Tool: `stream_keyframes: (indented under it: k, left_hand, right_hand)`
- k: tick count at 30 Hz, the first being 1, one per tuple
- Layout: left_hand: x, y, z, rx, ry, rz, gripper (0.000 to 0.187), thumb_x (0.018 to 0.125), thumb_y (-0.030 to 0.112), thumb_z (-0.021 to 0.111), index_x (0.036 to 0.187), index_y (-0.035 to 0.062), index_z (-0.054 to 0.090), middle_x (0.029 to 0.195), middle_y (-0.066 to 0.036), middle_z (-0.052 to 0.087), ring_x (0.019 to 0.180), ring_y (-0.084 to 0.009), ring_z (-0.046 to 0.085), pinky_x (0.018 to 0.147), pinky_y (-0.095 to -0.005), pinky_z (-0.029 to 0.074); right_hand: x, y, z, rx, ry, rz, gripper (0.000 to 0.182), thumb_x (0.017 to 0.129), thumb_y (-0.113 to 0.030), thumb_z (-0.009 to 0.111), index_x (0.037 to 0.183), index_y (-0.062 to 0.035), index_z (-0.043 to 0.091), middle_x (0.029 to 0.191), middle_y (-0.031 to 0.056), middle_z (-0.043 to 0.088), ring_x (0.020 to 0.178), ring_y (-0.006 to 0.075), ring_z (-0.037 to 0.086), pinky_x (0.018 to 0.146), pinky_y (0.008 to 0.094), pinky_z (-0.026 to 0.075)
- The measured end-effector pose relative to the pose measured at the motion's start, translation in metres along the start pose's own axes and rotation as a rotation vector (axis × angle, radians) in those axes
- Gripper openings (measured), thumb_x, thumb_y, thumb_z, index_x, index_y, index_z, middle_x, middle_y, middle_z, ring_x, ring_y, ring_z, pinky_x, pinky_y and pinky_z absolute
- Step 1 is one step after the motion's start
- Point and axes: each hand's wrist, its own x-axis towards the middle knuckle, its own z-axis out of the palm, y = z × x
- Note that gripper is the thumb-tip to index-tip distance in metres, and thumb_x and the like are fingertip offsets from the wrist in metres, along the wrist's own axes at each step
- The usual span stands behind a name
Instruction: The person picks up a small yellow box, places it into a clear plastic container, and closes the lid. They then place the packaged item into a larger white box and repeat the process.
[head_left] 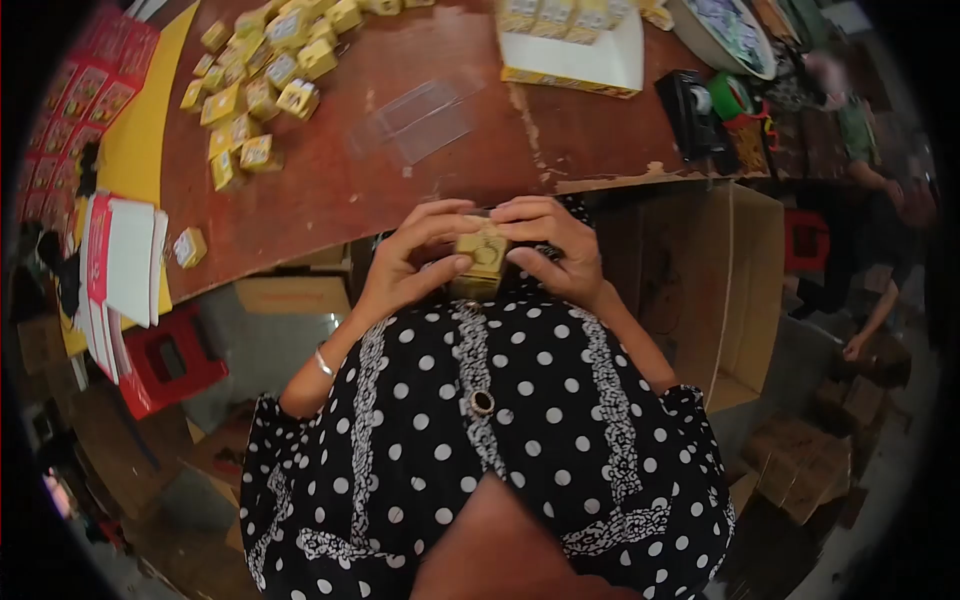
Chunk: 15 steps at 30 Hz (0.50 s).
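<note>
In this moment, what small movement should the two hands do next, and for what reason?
Perhaps ease the small yellow box forward over the table: the left hand and right hand hold it on the wearer's side of the edge, so a slip there would probably miss the tabletop.

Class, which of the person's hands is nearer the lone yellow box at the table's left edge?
Left. The left hand is to the right of the lone yellow box; the right hand is farther right, beyond the small box between both hands.
</note>
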Motion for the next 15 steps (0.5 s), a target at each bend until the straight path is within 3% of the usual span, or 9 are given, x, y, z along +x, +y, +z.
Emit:
stream_keyframes:
  k: [1, 2, 4, 6, 9, 11, 12, 14, 15]
  left_hand:
    - [0.003, 0.000, -0.001, -0.003, 0.029, 0.022, 0.036, 0.091, -0.004, 0.070, 0.127, 0.0021, 0.065, 0.147, -0.013, 0.046, 0.128, -0.0222, 0.056, 0.104, -0.0357, 0.051]
    - [0.007, 0.004, -0.001, -0.065, 0.035, 0.042, 0.035, 0.091, -0.006, 0.069, 0.125, 0.0010, 0.064, 0.147, -0.015, 0.046, 0.128, -0.0231, 0.056, 0.105, -0.0362, 0.050]
    - [0.013, 0.016, 0.000, -0.112, 0.075, 0.049, 0.035, 0.090, -0.009, 0.067, 0.123, 0.0000, 0.064, 0.146, -0.016, 0.047, 0.128, -0.0251, 0.056, 0.105, -0.0378, 0.049]
    - [0.019, 0.016, -0.003, -0.092, 0.062, 0.077, 0.034, 0.090, -0.008, 0.068, 0.123, -0.0002, 0.064, 0.146, -0.016, 0.047, 0.127, -0.0247, 0.056, 0.105, -0.0379, 0.049]
    - [0.024, 0.013, -0.008, -0.057, 0.083, 0.095, 0.033, 0.089, -0.005, 0.071, 0.121, -0.0006, 0.064, 0.147, -0.017, 0.047, 0.126, -0.0237, 0.055, 0.105, -0.0379, 0.048]
    - [0.026, 0.011, -0.010, -0.023, 0.101, 0.052, 0.032, 0.089, -0.004, 0.072, 0.121, -0.0006, 0.065, 0.147, -0.017, 0.047, 0.127, -0.0233, 0.055, 0.105, -0.0379, 0.048]
    - [0.027, 0.011, -0.008, -0.006, 0.092, 0.060, 0.032, 0.090, -0.004, 0.072, 0.121, -0.0005, 0.065, 0.147, -0.017, 0.047, 0.127, -0.0231, 0.055, 0.106, -0.0383, 0.048]
    - [0.028, 0.010, -0.007, -0.023, 0.088, 0.026, 0.032, 0.090, -0.003, 0.072, 0.120, -0.0005, 0.065, 0.147, -0.017, 0.047, 0.127, -0.0232, 0.055, 0.106, -0.0385, 0.048]
    - [0.029, 0.009, -0.007, -0.038, 0.089, -0.011, 0.032, 0.090, -0.003, 0.073, 0.120, -0.0004, 0.065, 0.147, -0.016, 0.047, 0.128, -0.0233, 0.055, 0.106, -0.0386, 0.048]
  right_hand:
    - [0.003, -0.007, -0.007, -0.043, 0.016, 0.034, 0.022, 0.092, -0.010, 0.074, 0.110, 0.0012, 0.069, 0.120, 0.0166, 0.069, 0.109, 0.0292, 0.068, 0.094, 0.0377, 0.054]
    - [0.001, -0.005, -0.012, 0.027, 0.174, 0.175, 0.024, 0.093, -0.011, 0.072, 0.113, 0.0014, 0.069, 0.121, 0.0127, 0.068, 0.103, 0.0216, 0.068, 0.087, 0.0314, 0.055]
    - [0.011, 0.002, -0.058, -0.054, 0.562, 0.416, 0.021, 0.096, -0.012, 0.069, 0.114, 0.0004, 0.069, 0.113, 0.0076, 0.069, 0.094, 0.0138, 0.066, 0.077, 0.0267, 0.054]
    - [0.013, 0.027, -0.130, -0.118, 0.911, 0.484, 0.018, 0.099, -0.011, 0.064, 0.113, -0.0018, 0.070, 0.105, 0.0038, 0.070, 0.085, 0.0100, 0.064, 0.069, 0.0257, 0.053]
    - [-0.023, 0.090, -0.238, -0.430, 0.983, 0.507, 0.021, 0.099, -0.018, 0.065, 0.113, -0.0029, 0.071, 0.101, 0.0031, 0.070, 0.082, 0.0100, 0.064, 0.068, 0.0254, 0.052]
    - [-0.044, 0.126, -0.286, -0.653, 0.738, 0.817, 0.029, 0.097, -0.029, 0.067, 0.112, -0.0040, 0.071, 0.101, 0.0015, 0.070, 0.085, 0.0107, 0.064, 0.068, 0.0279, 0.053]
    - [-0.044, 0.128, -0.292, -0.657, 0.743, 0.816, 0.029, 0.097, -0.029, 0.067, 0.112, -0.0040, 0.071, 0.101, 0.0015, 0.070, 0.085, 0.0107, 0.064, 0.068, 0.0279, 0.053]
    - [-0.044, 0.134, -0.301, -0.349, 0.496, 1.006, 0.036, 0.095, -0.038, 0.068, 0.113, -0.0066, 0.072, 0.100, -0.0012, 0.070, 0.090, 0.0108, 0.063, 0.072, 0.0310, 0.052]
    - [-0.040, 0.131, -0.300, -0.349, 0.496, 1.007, 0.036, 0.095, -0.038, 0.068, 0.113, -0.0066, 0.072, 0.100, -0.0012, 0.070, 0.090, 0.0108, 0.063, 0.072, 0.0310, 0.052]
